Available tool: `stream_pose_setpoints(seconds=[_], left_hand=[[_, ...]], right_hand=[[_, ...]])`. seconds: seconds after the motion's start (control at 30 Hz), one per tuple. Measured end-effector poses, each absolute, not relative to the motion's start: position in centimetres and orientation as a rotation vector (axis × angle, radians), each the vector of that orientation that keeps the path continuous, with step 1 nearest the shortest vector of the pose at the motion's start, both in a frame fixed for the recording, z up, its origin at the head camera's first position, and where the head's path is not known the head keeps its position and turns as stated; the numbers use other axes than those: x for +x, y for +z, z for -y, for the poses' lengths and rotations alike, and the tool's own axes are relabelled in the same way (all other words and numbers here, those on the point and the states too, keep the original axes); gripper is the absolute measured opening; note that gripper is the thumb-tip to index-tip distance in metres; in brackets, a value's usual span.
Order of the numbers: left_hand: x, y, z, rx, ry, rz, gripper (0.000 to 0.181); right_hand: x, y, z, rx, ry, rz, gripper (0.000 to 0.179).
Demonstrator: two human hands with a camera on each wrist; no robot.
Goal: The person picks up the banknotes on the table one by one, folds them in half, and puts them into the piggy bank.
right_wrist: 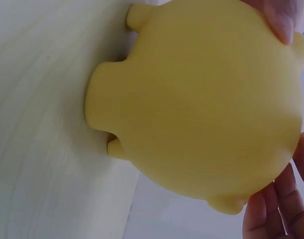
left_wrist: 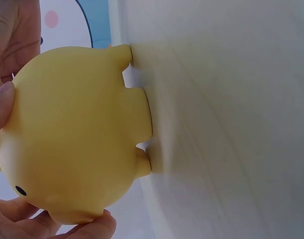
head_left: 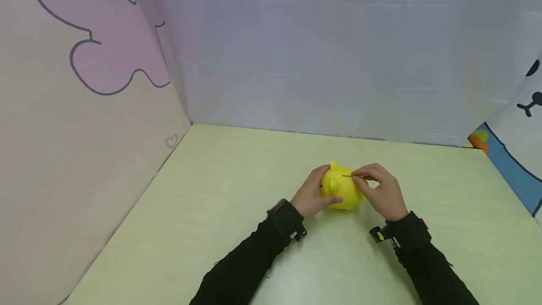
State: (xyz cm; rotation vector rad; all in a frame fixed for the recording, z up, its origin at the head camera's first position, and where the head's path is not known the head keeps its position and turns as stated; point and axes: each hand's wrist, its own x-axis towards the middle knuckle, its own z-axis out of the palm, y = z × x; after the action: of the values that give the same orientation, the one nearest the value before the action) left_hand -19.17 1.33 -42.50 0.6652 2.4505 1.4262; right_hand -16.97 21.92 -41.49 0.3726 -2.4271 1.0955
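A yellow piggy bank (head_left: 348, 195) stands on its feet on the table, its face turned to the left in the head view. My left hand (head_left: 310, 196) grips it at the head end, thumb along the near side and fingers round the far side. Over its back, my right hand (head_left: 382, 192) pinches a small thin piece (head_left: 348, 176) between thumb and forefinger. That piece shows as a narrow dark line at the top of the bank; its kind I cannot tell. Both wrist views show the bank's rounded body (left_wrist: 74, 119) and feet, with the top hidden.
The pale wooden table (head_left: 237, 178) carries the piggy bank. A white sheet (head_left: 317, 60) hangs along its back edge. Printed panels with a pink cartoon figure (head_left: 118, 46) on the left and a white-and-blue one (head_left: 518, 164) on the right stand at the sides.
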Motion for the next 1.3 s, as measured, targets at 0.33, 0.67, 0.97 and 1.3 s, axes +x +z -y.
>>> stream_pose_setpoints(seconds=[0.33,0.67,0.97,1.3], left_hand=[[-19.33,-42.91,-1.38,0.668,1.447,-2.443,0.085],[-19.28,-42.94,-1.41,0.685,1.439,-2.447,0.085],[-19.25,-42.69,-1.33,0.681,1.446,-2.436,0.085],[-19.17,-42.58,-1.42,0.676,1.463,-2.422,0.085]], right_hand=[[-16.84,-41.61,-21.74,0.393,1.083,2.399,0.005],[-16.64,-41.59,-21.71,0.378,1.083,2.403,0.007],[-16.68,-41.43,-21.54,0.366,1.080,2.407,0.004],[-16.68,-41.35,-21.57,0.407,0.977,2.451,0.005]])
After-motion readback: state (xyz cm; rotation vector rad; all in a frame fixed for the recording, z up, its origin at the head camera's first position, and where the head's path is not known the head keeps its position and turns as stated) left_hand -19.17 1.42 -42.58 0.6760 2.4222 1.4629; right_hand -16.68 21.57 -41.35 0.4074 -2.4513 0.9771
